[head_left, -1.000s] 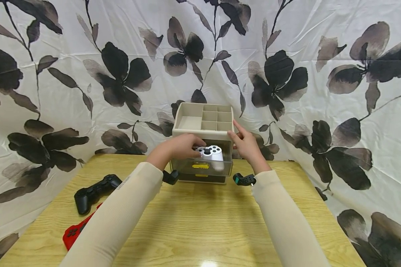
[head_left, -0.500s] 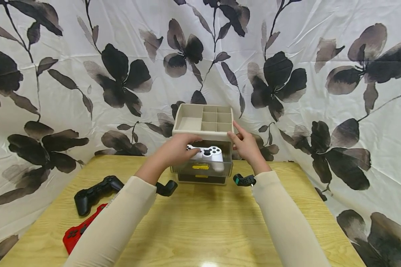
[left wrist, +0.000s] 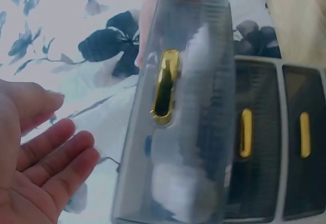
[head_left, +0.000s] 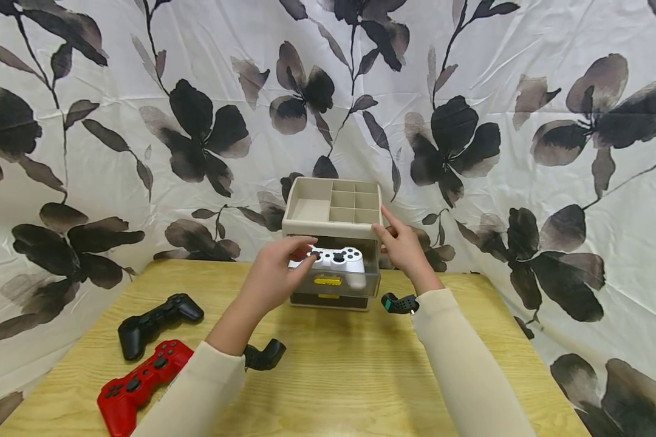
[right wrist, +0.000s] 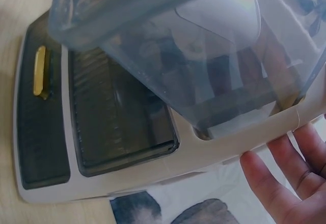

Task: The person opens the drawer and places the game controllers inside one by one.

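Note:
A white game controller (head_left: 336, 258) lies in the pulled-out clear top drawer (head_left: 366, 284) of a cream desktop organizer (head_left: 328, 229). The drawer's gold handle (left wrist: 165, 86) faces the left wrist camera. My left hand (head_left: 273, 273) is in front of the drawer's left side, thumb and index finger apart; in the left wrist view its loosely bent fingers (left wrist: 66, 158) hold nothing. With extended fingers, my right hand (head_left: 407, 249) touches the organizer's upper right side, thumb at the front corner. In the right wrist view those fingertips (right wrist: 254, 163) rest along the cream side wall.
On the table's left lie a black game controller (head_left: 158, 321) and a red game controller (head_left: 142, 382). Divided compartments (head_left: 355, 200) top the organizer, and closed dark lower drawers (right wrist: 119, 112) sit beneath the open one. A floral cloth (head_left: 470, 60) hangs behind the wooden table (head_left: 328, 376).
My left hand has drawn back from the white controller, toward me and left, uncovering more of it. The red controller shows more fully. My right hand stays at the organizer's side.

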`<state>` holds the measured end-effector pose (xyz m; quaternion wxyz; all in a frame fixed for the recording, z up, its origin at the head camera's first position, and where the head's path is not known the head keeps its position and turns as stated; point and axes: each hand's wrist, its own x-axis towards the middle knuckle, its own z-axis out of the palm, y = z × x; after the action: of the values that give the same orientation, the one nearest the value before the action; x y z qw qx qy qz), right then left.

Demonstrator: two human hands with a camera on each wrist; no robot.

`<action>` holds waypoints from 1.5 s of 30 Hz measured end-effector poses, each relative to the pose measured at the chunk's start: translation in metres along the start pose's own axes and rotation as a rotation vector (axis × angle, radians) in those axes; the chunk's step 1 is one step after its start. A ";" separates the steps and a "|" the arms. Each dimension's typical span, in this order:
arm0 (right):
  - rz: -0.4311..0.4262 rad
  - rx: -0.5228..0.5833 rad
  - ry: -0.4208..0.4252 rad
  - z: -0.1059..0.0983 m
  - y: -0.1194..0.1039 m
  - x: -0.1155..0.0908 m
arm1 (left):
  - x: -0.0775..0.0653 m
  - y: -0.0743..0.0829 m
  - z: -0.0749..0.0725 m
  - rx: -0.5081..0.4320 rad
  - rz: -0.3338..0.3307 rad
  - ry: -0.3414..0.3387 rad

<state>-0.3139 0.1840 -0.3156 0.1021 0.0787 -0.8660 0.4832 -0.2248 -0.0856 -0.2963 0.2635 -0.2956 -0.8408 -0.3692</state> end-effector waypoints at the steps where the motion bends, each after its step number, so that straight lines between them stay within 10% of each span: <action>1: 0.003 0.003 -0.001 0.001 0.001 0.000 | -0.004 -0.001 0.002 -0.027 -0.010 0.010; 27: -0.027 -0.009 0.010 0.001 0.000 0.001 | -0.040 -0.005 0.041 -0.260 -0.360 0.180; 45: -0.025 0.008 0.008 0.002 0.001 0.000 | -0.045 -0.006 0.057 -0.266 -0.472 0.246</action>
<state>-0.3145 0.1829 -0.3169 0.1113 0.0880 -0.8626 0.4855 -0.2102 -0.0584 -0.3624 0.2291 -0.0769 -0.7922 -0.5603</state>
